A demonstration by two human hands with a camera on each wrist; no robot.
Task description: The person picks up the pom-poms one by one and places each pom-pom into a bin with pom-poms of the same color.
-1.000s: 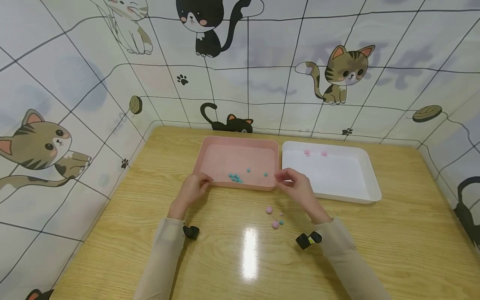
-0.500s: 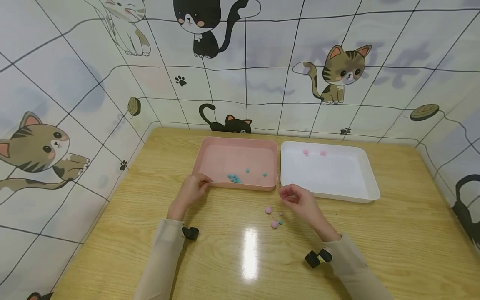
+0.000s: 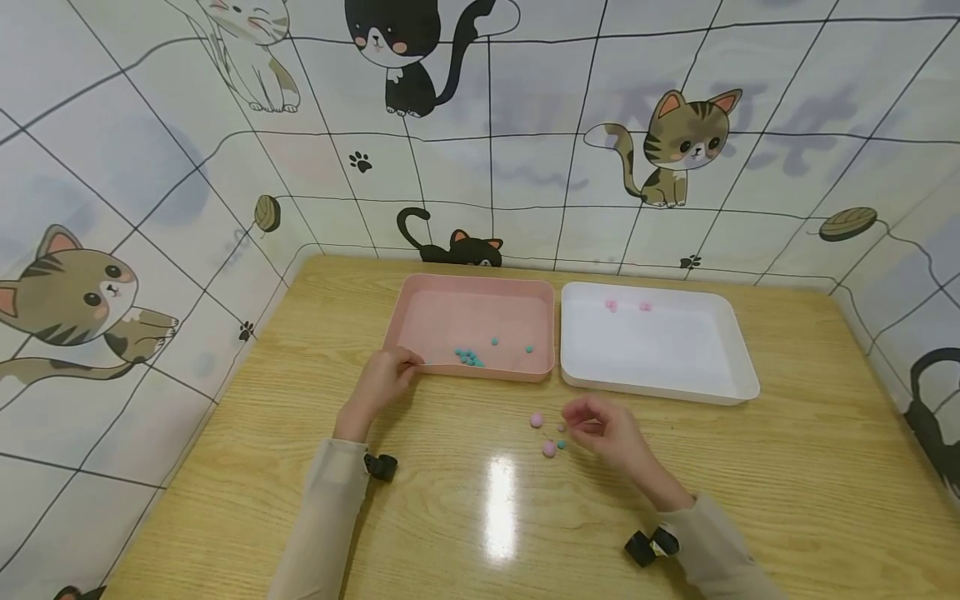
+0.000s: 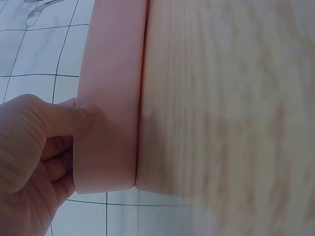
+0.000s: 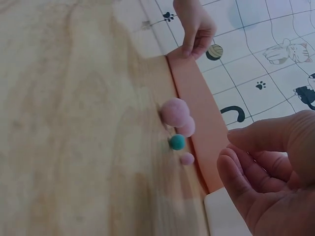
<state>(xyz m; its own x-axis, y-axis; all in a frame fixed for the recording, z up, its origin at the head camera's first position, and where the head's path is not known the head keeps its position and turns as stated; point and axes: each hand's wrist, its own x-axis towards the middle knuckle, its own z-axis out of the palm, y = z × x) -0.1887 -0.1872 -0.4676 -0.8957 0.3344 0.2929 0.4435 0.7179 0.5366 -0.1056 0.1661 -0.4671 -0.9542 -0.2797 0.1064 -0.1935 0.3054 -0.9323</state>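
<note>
My left hand [image 3: 381, 382] pinches the near-left rim of a shallow pink tray [image 3: 480, 308]. In the left wrist view, its thumb lies outside the tray wall [image 4: 110, 157] and its fingers are behind it. Small teal balls [image 3: 469, 358] lie in that tray, mostly along its near side. My right hand [image 3: 611, 432] hovers over the table with loosely curled fingers and nothing between them. Just left of its fingertips are two larger pink pompoms [image 5: 175, 112], a small teal pompom [image 5: 177, 142] and a tiny pink one [image 5: 187, 159].
A white tray [image 3: 667, 354] stands right beside the pink one, with a few small pink pieces [image 3: 611, 306] near its far side. The wooden table [image 3: 420, 517] meets cat-patterned walls [image 3: 525, 167] at the back and sides.
My right hand has drawn back from the pink tray's near-right corner toward me, down to the loose pompoms. The left hand keeps its grip on the rim.
</note>
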